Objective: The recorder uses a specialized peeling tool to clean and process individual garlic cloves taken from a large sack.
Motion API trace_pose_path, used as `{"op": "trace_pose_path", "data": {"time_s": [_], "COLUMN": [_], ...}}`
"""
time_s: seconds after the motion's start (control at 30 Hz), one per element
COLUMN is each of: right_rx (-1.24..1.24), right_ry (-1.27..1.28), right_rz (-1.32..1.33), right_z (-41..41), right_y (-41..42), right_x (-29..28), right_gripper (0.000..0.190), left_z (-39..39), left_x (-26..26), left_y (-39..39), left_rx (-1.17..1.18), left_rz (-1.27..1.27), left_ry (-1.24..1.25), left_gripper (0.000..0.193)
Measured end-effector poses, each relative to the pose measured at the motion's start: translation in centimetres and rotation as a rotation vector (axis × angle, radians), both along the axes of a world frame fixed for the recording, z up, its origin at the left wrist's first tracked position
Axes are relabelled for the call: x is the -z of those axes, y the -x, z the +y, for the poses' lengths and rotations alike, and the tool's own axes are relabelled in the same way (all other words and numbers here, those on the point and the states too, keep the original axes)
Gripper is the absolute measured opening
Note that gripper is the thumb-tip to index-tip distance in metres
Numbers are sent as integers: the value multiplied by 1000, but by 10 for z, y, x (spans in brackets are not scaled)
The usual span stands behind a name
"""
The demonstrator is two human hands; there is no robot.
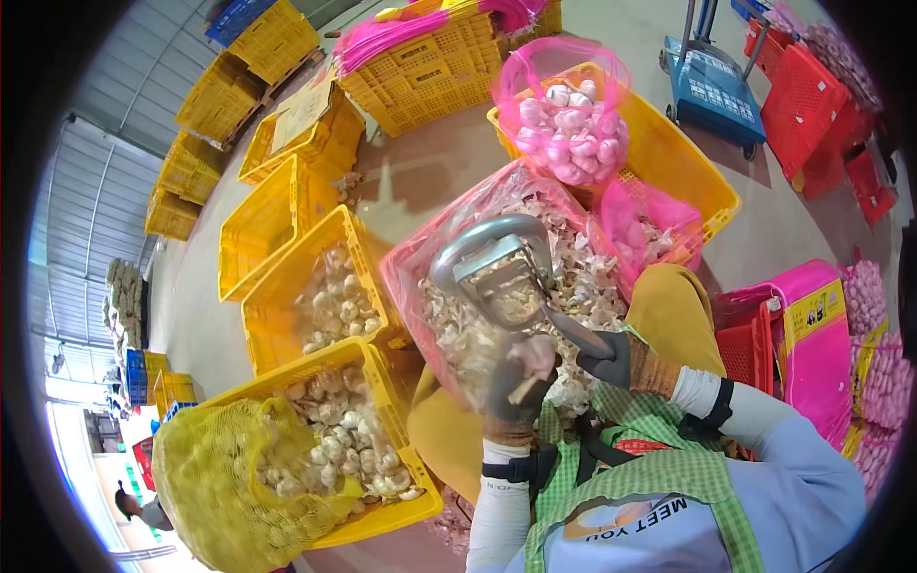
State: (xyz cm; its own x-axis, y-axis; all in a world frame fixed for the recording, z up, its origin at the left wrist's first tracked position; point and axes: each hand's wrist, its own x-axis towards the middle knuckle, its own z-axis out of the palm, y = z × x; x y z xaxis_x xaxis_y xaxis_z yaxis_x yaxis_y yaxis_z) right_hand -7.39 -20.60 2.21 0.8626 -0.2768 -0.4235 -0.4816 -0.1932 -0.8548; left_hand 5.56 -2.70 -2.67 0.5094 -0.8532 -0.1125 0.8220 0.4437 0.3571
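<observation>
My left hand (507, 401), in a dark-palmed work glove, holds a pale pinkish garlic bulb (534, 355) with a stem stub towards my body. On the right, my gloved right hand (615, 360) is closed around the grey handle (579, 334) of a metal cutter-like tool (494, 251). The tool has a thick rounded top and a frame that stands over a crate (410, 297) lined with pink plastic. Dry garlic skins and trimmings (458, 315) fill that crate between my knees. Fingers of both hands are partly blurred.
Left of me, yellow crates (401, 526) hold loose garlic bulbs (344, 444); a yellow mesh sack (215, 487) drapes over one. Ahead, a pink mesh bag of garlic (573, 136) sits in a yellow crate (673, 157). A blue platform scale (720, 100) stands beyond. A person (140, 507) is far left.
</observation>
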Motion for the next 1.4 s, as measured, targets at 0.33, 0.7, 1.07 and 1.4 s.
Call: {"op": "trace_pose_path", "data": {"time_s": [0.33, 0.7, 1.07, 1.4], "right_rx": [-57, 85, 6, 168], "right_ry": [-385, 182, 624, -997], "right_rz": [344, -28, -610, -358], "right_z": [2, 7, 45, 39], "right_y": [22, 22, 12, 19], "right_x": [-98, -17, -51, -69], "right_gripper": [40, 42, 44, 12], "left_z": [-26, -31, 4, 21], "left_x": [-62, -73, -39, -57], "left_y": [-2, -1, 56, 83], "left_rx": [-365, -241, -183, -89], "left_rz": [-1309, -1343, -284, -168], "left_ry": [-896, -999, -406, -493], "left_gripper": [76, 66, 44, 35]}}
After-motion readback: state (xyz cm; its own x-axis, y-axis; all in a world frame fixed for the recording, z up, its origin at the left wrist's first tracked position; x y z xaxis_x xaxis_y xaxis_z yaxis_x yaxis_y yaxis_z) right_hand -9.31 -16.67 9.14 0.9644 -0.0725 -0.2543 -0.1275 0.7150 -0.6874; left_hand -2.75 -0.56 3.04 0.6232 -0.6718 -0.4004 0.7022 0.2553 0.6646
